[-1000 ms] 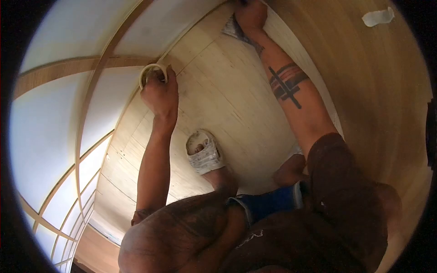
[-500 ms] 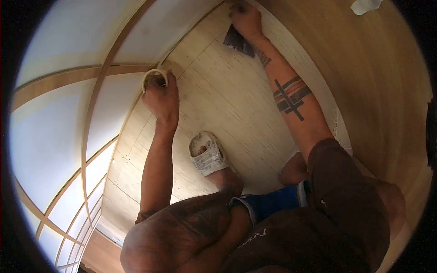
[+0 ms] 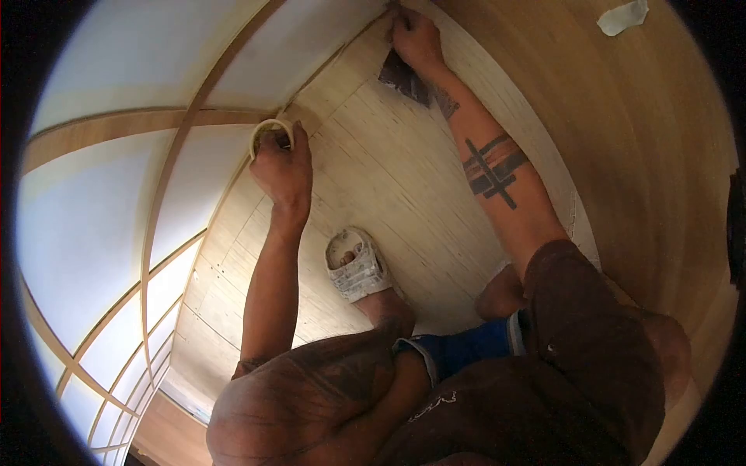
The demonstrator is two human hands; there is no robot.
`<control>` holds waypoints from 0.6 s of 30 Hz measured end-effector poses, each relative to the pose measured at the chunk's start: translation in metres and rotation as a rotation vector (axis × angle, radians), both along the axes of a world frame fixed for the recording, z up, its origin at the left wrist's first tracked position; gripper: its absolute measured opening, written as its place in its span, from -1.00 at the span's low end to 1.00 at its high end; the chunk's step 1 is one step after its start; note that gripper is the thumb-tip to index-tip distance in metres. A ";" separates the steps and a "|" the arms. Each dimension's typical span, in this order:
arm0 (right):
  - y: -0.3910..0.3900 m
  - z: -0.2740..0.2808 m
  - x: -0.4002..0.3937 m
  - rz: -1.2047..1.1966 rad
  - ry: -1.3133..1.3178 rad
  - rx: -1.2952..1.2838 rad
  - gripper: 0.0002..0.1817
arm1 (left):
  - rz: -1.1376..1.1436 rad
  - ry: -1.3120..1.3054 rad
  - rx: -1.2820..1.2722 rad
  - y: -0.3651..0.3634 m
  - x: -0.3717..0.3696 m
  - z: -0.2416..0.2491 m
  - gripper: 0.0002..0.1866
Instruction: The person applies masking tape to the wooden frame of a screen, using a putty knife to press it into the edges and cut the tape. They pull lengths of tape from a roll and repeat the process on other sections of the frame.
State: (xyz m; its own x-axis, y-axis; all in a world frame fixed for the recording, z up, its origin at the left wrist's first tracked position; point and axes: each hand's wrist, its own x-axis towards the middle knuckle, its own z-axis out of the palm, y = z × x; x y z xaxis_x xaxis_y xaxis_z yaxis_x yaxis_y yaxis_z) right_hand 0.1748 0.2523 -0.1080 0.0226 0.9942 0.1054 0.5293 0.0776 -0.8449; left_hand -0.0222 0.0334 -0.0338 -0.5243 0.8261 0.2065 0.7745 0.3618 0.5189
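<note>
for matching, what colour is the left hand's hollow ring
Pale cream hollow ring, best seen in head view.

Wooden floor (image 3: pixel 412 186) — matt, tape roll (image 3: pixel 272 123) — smooth

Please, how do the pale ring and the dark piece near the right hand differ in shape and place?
Shape: the pale ring is round and hollow; the dark piece looks flat and angular.
Place: the pale ring is in the left hand; the dark piece is beside the right hand.
Shared: both are close to a hand.
</note>
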 end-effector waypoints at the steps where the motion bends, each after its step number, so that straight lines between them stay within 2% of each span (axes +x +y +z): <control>1: -0.001 -0.002 -0.001 -0.001 0.005 0.017 -0.59 | 0.002 0.002 0.002 0.000 0.001 0.001 -0.63; 2: -0.002 -0.004 -0.001 0.000 0.007 0.018 -0.59 | 0.010 -0.002 -0.009 0.000 0.002 0.001 -0.64; 4: -0.011 0.006 0.002 -0.078 0.168 -0.136 -0.59 | 0.017 -0.006 -0.023 -0.001 0.001 0.001 -0.64; 8: -0.027 0.008 -0.004 -0.075 0.175 -0.158 -0.58 | -0.001 0.022 0.003 0.000 0.000 -0.001 -0.64; 10: -0.030 0.011 -0.007 -0.022 0.274 -0.226 -0.55 | 0.007 0.025 -0.012 0.000 0.000 0.000 -0.64; 13: -0.033 0.012 -0.011 0.042 0.230 -0.104 -0.53 | 0.010 0.023 -0.125 -0.001 0.000 0.001 -0.63; 15: -0.033 0.013 -0.011 0.059 0.250 -0.120 -0.53 | -0.021 0.043 -0.038 -0.002 0.002 0.001 -0.61; 18: -0.030 0.009 -0.014 0.081 0.283 -0.146 -0.53 | -0.012 0.053 -0.095 -0.001 0.001 0.001 -0.58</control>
